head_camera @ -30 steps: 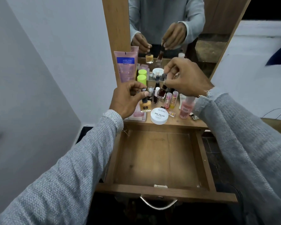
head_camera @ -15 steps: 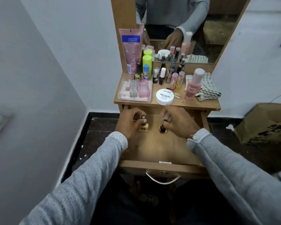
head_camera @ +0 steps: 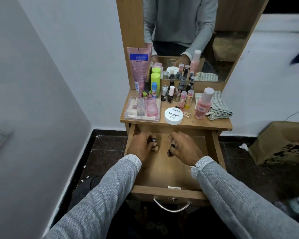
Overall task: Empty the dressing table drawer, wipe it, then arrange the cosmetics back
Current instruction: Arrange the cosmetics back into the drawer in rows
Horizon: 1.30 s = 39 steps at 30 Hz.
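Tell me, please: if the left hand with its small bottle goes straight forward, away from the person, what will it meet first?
Probably the back wall of the drawer. The left hand holds a small bottle low inside the drawer, and no other object shows between it and that wall. Depth is hard to judge here.

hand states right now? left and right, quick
Left hand: holding a small yellow nail polish bottle in the drawer.
Right hand: holding a dark nail polish bottle.
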Each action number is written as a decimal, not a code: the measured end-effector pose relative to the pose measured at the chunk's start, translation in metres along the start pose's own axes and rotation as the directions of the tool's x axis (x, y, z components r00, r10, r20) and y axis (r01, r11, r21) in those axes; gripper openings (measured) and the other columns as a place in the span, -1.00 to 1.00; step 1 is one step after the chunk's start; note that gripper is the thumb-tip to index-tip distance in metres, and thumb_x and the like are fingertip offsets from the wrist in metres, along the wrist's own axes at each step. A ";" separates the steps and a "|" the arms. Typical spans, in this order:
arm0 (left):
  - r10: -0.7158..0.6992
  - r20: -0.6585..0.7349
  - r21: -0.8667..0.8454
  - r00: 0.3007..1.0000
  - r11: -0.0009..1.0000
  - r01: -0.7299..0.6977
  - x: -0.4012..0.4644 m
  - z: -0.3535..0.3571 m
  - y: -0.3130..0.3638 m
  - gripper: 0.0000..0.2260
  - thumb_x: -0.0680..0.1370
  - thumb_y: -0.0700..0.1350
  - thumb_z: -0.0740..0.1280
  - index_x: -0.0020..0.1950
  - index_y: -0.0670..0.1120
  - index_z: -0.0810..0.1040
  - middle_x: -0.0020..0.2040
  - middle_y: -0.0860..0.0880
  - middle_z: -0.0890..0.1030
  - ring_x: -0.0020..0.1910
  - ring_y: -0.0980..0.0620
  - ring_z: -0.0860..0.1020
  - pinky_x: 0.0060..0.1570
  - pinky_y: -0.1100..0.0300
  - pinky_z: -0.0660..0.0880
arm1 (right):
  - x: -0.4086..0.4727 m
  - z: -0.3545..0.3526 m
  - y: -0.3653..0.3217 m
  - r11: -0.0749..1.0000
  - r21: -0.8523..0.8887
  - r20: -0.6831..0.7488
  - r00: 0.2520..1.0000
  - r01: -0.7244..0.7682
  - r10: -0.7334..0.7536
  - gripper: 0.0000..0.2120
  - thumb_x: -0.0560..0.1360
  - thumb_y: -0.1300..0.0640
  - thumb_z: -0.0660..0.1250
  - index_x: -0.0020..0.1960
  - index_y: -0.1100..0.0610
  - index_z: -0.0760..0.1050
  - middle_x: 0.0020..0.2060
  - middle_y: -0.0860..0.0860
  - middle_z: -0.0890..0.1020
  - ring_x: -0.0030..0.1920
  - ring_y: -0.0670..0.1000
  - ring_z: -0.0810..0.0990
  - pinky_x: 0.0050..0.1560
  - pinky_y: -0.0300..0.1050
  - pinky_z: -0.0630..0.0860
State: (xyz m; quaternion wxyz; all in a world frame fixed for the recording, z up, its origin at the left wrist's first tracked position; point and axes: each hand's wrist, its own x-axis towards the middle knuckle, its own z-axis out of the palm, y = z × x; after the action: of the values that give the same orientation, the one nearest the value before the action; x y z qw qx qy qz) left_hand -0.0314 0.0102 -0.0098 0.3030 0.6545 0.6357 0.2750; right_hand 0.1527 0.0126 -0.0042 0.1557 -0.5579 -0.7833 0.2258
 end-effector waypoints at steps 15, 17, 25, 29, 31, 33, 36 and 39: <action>0.202 -0.196 0.126 0.960 0.976 -0.180 0.010 -0.059 0.042 -0.79 0.52 0.09 0.35 -0.01 -0.01 0.63 -0.12 0.06 0.67 -0.17 0.12 0.60 -0.09 0.10 0.60 | 0.053 -0.084 -0.069 0.989 -0.051 -0.278 0.950 0.136 -0.144 -0.93 0.51 0.09 0.33 -0.12 0.08 0.52 -0.34 -0.04 0.58 -0.34 -0.05 0.55 -0.33 -0.15 0.49; 0.203 -0.263 0.128 0.943 0.976 -0.175 0.023 -0.075 0.058 -0.81 0.53 0.07 0.35 -0.01 -0.02 0.63 -0.12 0.03 0.67 -0.20 0.09 0.60 -0.13 0.12 0.61 | 0.066 -0.099 -0.075 0.991 -0.065 -0.317 0.939 0.121 -0.135 -0.93 0.52 0.11 0.33 -0.13 0.08 0.51 -0.35 -0.06 0.55 -0.34 -0.08 0.53 -0.36 -0.20 0.43; 0.145 -0.295 0.330 0.944 0.943 -0.042 0.113 -0.104 0.081 -0.84 0.54 -0.02 0.35 0.10 0.02 0.60 0.02 -0.05 0.65 -0.04 -0.08 0.60 0.00 0.00 0.57 | 0.139 -0.148 -0.062 0.983 -0.179 -0.363 0.931 -0.030 -0.037 -0.95 0.51 0.21 0.33 -0.11 0.09 0.54 -0.19 -0.01 0.61 -0.12 0.00 0.57 0.04 0.00 0.53; 0.134 -0.260 0.411 0.956 0.912 -0.016 0.132 -0.095 0.080 -0.83 0.54 0.00 0.33 0.10 0.02 0.61 0.05 -0.08 0.63 -0.03 -0.14 0.59 -0.01 0.01 0.55 | 0.167 -0.151 -0.047 0.967 -0.237 -0.260 0.965 -0.090 0.026 -0.89 0.50 0.25 0.34 -0.10 0.04 0.54 -0.14 0.00 0.61 -0.05 0.05 0.58 0.15 0.02 0.45; 0.137 -0.260 0.431 0.956 0.902 -0.012 0.136 -0.090 0.079 -0.83 0.54 -0.02 0.33 0.11 0.02 0.60 0.04 -0.08 0.63 -0.02 -0.15 0.58 -0.03 0.03 0.52 | 0.174 -0.149 -0.042 0.957 -0.280 -0.198 0.980 -0.077 0.021 -0.85 0.52 0.29 0.30 -0.02 0.07 0.56 -0.05 0.03 0.61 -0.05 0.04 0.56 0.04 -0.09 0.41; 0.140 -0.268 0.445 0.953 0.896 -0.006 0.138 -0.089 0.078 -0.83 0.55 -0.04 0.32 0.10 0.01 0.60 0.03 -0.08 0.63 -0.03 -0.16 0.58 -0.07 0.06 0.49 | 0.177 -0.148 -0.040 0.951 -0.308 -0.137 0.991 -0.035 -0.008 -0.81 0.53 0.31 0.27 0.06 0.11 0.58 0.01 0.07 0.61 -0.03 0.08 0.58 -0.01 -0.08 0.47; 0.147 -0.264 0.464 0.953 0.886 -0.008 0.141 -0.090 0.077 -0.84 0.55 -0.06 0.32 0.10 -0.01 0.59 0.02 -0.10 0.62 -0.03 -0.17 0.57 -0.13 0.08 0.44 | 0.180 -0.148 -0.038 0.933 -0.359 -0.066 0.997 0.009 -0.036 -0.77 0.53 0.32 0.27 0.09 0.11 0.60 0.03 0.11 0.63 0.00 0.14 0.61 0.01 -0.01 0.55; 0.163 -0.241 0.465 0.957 0.885 -0.034 0.141 -0.091 0.077 -0.85 0.55 -0.07 0.32 0.10 -0.03 0.58 0.01 -0.12 0.62 -0.04 -0.18 0.57 -0.13 0.07 0.44 | 0.181 -0.145 -0.038 0.898 -0.436 -0.001 0.998 0.063 -0.070 -0.78 0.49 0.34 0.31 0.03 0.12 0.63 0.03 0.11 0.65 0.02 0.15 0.61 0.07 0.03 0.56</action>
State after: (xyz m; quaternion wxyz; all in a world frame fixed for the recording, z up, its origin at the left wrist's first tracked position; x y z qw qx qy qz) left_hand -0.0425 0.1549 0.1050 0.0358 0.6947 0.6837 0.2208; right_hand 0.1349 0.1991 0.1377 0.0412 -0.5533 -0.8312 0.0350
